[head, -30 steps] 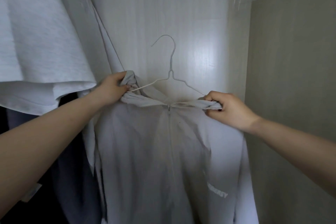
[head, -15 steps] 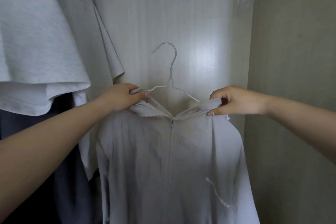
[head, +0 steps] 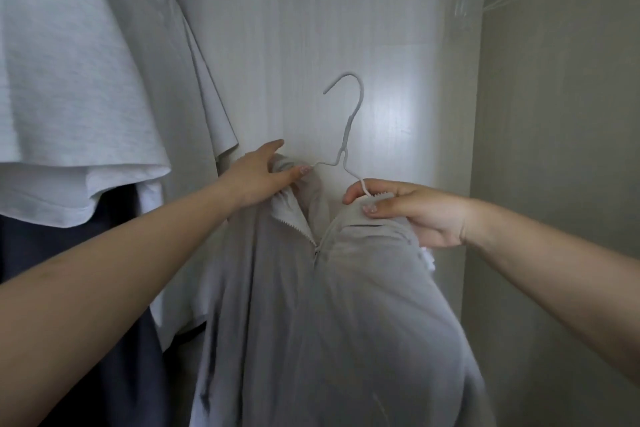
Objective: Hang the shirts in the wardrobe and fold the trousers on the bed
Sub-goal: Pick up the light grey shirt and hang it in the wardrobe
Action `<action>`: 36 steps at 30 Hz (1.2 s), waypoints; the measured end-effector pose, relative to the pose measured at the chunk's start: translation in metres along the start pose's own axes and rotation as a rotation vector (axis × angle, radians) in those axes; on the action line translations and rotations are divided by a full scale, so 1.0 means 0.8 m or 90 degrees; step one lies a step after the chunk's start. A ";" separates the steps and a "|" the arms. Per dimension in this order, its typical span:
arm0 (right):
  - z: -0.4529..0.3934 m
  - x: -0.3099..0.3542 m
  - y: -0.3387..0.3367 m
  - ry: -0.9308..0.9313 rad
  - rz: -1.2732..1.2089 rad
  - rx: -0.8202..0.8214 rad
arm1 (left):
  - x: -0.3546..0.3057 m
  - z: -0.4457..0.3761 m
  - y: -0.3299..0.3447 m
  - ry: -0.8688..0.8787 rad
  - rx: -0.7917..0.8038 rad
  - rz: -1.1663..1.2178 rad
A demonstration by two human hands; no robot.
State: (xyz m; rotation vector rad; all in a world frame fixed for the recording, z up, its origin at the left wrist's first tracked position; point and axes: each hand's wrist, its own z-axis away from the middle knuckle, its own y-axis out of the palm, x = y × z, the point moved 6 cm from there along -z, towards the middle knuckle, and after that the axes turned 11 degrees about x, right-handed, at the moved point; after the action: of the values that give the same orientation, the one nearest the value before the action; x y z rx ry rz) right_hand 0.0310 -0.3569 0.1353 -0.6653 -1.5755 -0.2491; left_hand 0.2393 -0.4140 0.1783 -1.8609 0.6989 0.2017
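Two hands hold a pale grey zip-front shirt (head: 332, 315) on a white wire hanger (head: 349, 135) inside the wardrobe (head: 346, 28). The left hand (head: 258, 177) grips the left collar, fingers (head: 294, 173) curled around the fabric. The right hand (head: 412, 211) pinches the hanger's right arm and the collar. Grey T-shirts (head: 69, 80) hang at left.

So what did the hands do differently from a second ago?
The right hand slid inward along the collar and now pinches the hanger wire. The left hand keeps its grip on the grey zip top, which has bunched up. The hook remains unhung.
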 end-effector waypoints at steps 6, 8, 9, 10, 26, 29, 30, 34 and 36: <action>-0.042 -0.024 0.037 -0.086 -0.092 -0.076 | -0.011 0.011 0.018 -0.063 0.128 0.149; -0.056 -0.031 0.039 -0.108 -0.090 -0.121 | -0.015 0.020 0.010 -0.064 0.123 0.113; -0.066 -0.035 0.039 -0.115 -0.064 -0.144 | -0.019 0.025 0.009 -0.062 0.138 0.130; -0.075 -0.037 0.040 -0.119 -0.030 -0.169 | -0.022 0.031 0.010 -0.066 0.164 0.165; -0.060 -0.106 0.022 0.095 0.274 0.000 | 0.008 0.045 -0.025 -0.012 -0.066 0.200; -0.050 -0.150 0.033 0.221 0.530 0.093 | 0.012 0.040 -0.039 0.002 -0.100 0.151; -0.049 -0.161 0.036 0.246 0.633 0.115 | 0.012 0.038 -0.043 0.002 -0.107 0.130; -0.036 -0.172 0.046 0.239 0.860 0.173 | 0.024 0.032 -0.051 -0.019 -0.121 0.060; -0.030 -0.161 0.050 0.205 0.913 0.190 | 0.034 0.032 -0.048 -0.039 -0.125 0.034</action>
State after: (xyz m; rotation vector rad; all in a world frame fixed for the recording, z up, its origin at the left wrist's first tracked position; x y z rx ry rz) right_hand 0.0714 -0.3713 0.0054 -1.2574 -0.5297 0.8818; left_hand 0.2877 -0.3918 0.1866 -2.0154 0.7077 0.3712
